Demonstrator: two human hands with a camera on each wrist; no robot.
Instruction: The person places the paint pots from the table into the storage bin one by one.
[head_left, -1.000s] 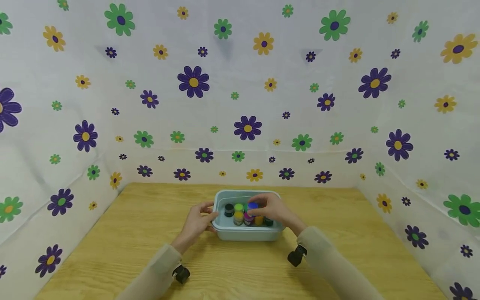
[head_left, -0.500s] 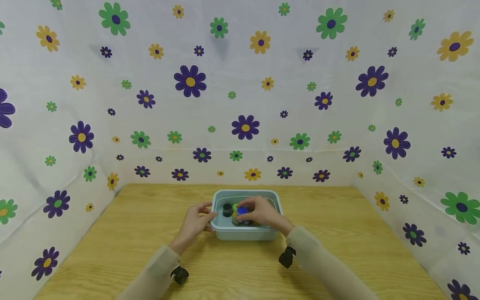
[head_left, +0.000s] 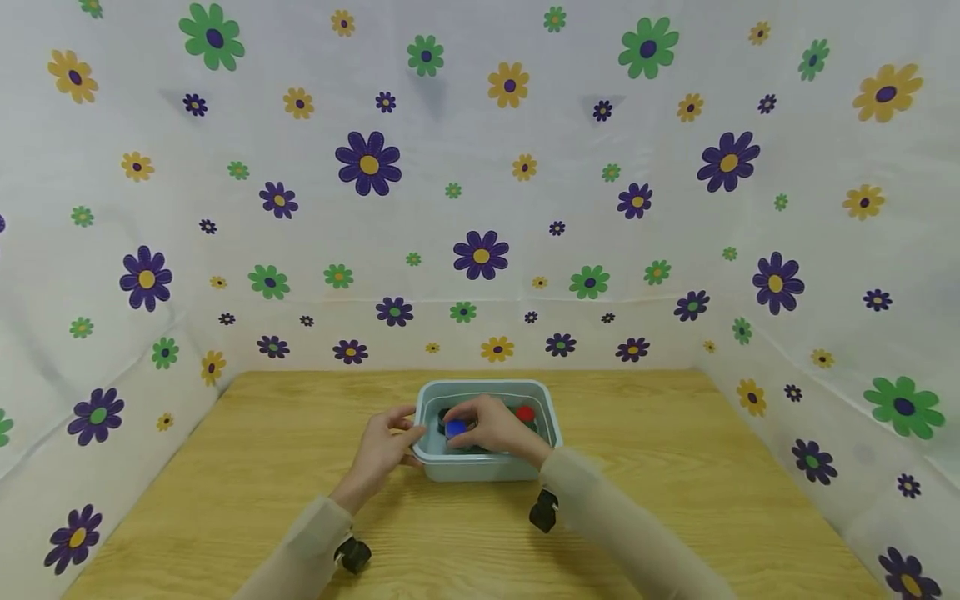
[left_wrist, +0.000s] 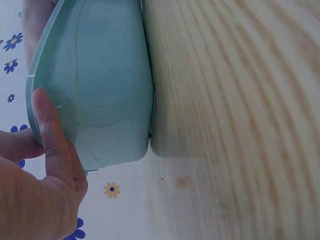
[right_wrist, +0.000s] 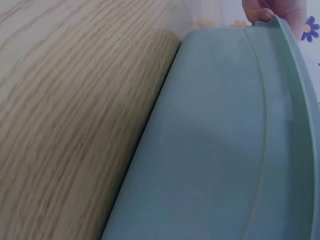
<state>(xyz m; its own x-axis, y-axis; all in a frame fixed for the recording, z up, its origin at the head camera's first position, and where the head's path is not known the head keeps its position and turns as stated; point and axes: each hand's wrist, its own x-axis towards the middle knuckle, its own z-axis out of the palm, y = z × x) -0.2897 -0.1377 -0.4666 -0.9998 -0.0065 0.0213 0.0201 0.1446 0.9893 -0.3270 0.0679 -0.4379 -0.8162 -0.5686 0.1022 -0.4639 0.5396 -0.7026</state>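
A pale blue-green plastic bin sits on the table with small capped jars inside. My left hand grips the bin's left end; in the left wrist view, fingers of the left hand lie on both sides of the rim. Inside the bin, my right hand pinches a small jar with a blue lid near the left end. Behind it a dark jar partly shows. A red-lidded jar stands to the right of the hand. The right hand hides the other jars. The bin's wall fills the right wrist view.
The wooden table extends around the bin on all sides. White cloth with a flower print rises behind the table and at both sides. A small black camera hangs at each wrist.
My right hand has carried the blue-lidded jar leftward across the bin, toward the dark jar. The red lid has come into sight on the right. My left hand keeps its grip on the bin.
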